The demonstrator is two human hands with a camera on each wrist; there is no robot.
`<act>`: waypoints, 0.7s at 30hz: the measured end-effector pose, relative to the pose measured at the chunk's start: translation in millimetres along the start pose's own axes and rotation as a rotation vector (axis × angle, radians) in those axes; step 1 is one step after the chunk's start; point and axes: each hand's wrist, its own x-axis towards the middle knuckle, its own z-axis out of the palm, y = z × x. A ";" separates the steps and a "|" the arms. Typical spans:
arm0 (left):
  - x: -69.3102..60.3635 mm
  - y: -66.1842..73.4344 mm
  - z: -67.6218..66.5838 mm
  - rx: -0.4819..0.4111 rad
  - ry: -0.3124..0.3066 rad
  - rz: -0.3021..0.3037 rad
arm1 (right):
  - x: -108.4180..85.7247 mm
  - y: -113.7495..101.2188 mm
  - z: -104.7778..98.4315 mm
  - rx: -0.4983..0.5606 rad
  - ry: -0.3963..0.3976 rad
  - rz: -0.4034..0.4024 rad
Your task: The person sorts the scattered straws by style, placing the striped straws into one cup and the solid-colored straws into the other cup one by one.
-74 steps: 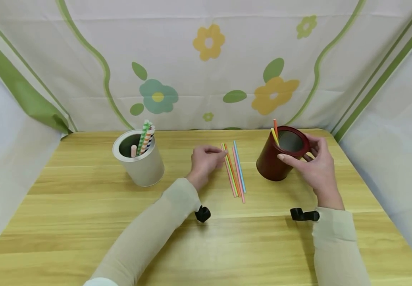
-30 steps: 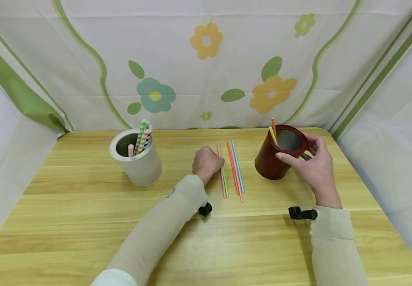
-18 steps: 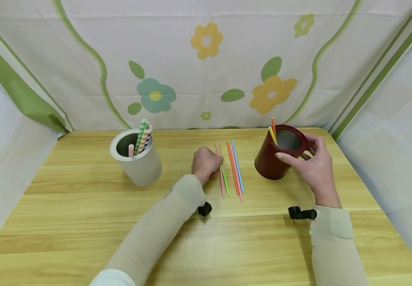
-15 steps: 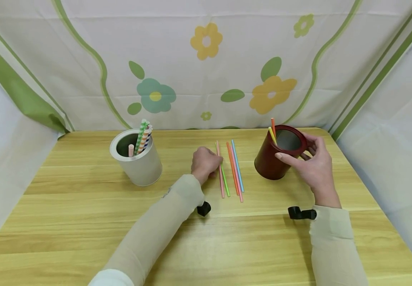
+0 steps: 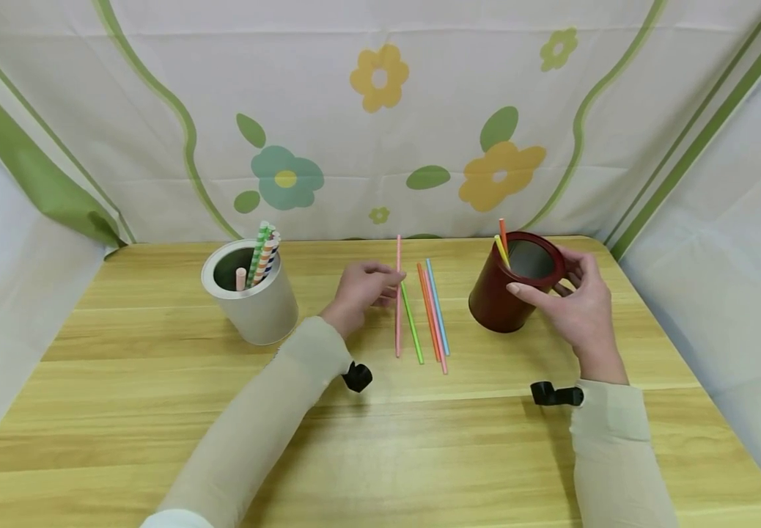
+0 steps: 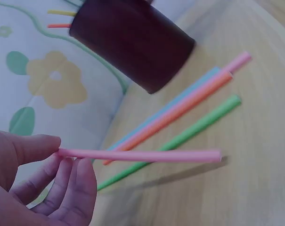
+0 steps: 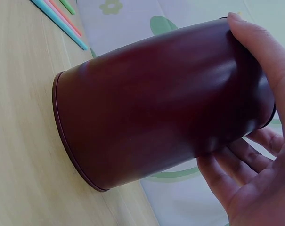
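Only the head view shows the white canister [image 5: 265, 315]; left fingers [image 6: 83, 183] grip a pink straw [image 6: 147, 156], right fingers [image 7: 222, 179] the maroon canister [image 7: 156, 103].

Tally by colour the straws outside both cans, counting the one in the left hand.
Pink: 2 (held pink straw in the left hand, lying pink straw)
Green: 1 (green straw)
Orange: 1 (orange straw)
Blue: 1 (blue straw)
Total: 5
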 end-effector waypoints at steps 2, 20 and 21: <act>-1.7 4.4 -2.3 -0.041 -0.022 -0.008 | -0.6 0.0 -0.4 0.001 0.003 -0.004; -24.6 31.9 8.3 -0.280 0.054 0.181 | -0.6 0.8 -0.3 0.004 0.004 -0.019; -26.1 33.6 9.5 -0.289 0.063 0.199 | -0.7 0.8 -0.2 0.004 0.004 -0.021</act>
